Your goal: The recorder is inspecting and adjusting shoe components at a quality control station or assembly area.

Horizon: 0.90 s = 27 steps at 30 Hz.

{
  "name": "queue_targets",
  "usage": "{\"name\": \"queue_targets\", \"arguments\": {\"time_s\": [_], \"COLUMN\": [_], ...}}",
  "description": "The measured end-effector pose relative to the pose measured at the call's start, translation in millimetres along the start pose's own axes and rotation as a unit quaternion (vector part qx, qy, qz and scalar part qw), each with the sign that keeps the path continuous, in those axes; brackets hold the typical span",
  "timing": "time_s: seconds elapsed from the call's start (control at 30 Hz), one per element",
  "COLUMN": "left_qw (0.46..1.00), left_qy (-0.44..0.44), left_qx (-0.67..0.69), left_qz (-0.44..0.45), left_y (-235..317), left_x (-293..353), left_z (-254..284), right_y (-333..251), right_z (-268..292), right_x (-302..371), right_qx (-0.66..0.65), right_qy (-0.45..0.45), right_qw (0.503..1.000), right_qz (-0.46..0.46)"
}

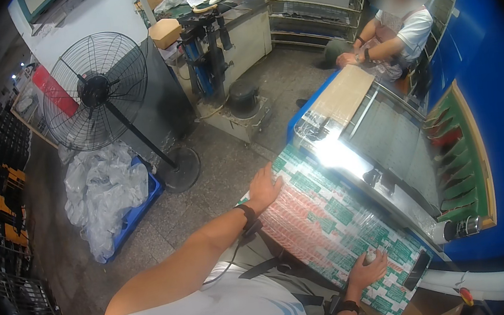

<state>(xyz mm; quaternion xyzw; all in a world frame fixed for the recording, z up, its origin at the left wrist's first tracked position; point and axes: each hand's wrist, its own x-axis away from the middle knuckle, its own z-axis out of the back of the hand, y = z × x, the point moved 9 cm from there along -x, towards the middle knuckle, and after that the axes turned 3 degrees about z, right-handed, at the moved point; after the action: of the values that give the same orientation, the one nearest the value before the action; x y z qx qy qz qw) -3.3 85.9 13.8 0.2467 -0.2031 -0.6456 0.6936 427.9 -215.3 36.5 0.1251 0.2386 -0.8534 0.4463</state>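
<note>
My left hand (265, 188) rests open on the far left edge of a work surface (328, 226) covered in green, white and red printed pieces under shiny see-through film. At the near right end of that surface lies my right hand (366, 272), its fingers curled around a small whitish rounded object (370, 256) whose kind I cannot make out. A black flat rectangular object (417, 270), like a phone, lies to the right of that hand. Both wrists wear dark bands, and a cable runs from the left one.
Beyond the surface stands a blue machine with a conveyor belt (396, 138) and a brown cardboard sheet (344, 94). Another person (400, 41) sits at its far end. At left are a black pedestal fan (95, 88) and a blue tray (125, 234) heaped with plastic film (103, 187).
</note>
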Motion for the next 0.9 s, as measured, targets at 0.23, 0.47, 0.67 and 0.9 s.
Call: {"name": "queue_targets", "arguments": {"time_s": [0.23,0.47,0.67,0.9], "left_qw": [1.0,1.0,1.0,1.0], "left_qy": [-0.009,-0.007,-0.003,0.006], "left_qx": [0.001,0.002,0.005,0.007], "left_qz": [0.003,0.003,-0.001,0.0], "left_y": [0.8,1.9,3.6,3.6], "left_x": [0.0,0.0,0.8,1.0], "left_z": [0.0,1.1,2.8,3.7], "right_y": [0.4,0.9,-0.1,-0.2], "right_z": [-0.2,-0.7,-0.1,0.5], "right_x": [-0.3,-0.4,-0.6,-0.9], "right_qx": [0.001,0.005,0.003,0.003], "right_qy": [-0.002,-0.006,-0.008,-0.01], "right_qw": [1.0,1.0,1.0,1.0], "right_qz": [-0.001,-0.002,-0.002,-0.004]}}
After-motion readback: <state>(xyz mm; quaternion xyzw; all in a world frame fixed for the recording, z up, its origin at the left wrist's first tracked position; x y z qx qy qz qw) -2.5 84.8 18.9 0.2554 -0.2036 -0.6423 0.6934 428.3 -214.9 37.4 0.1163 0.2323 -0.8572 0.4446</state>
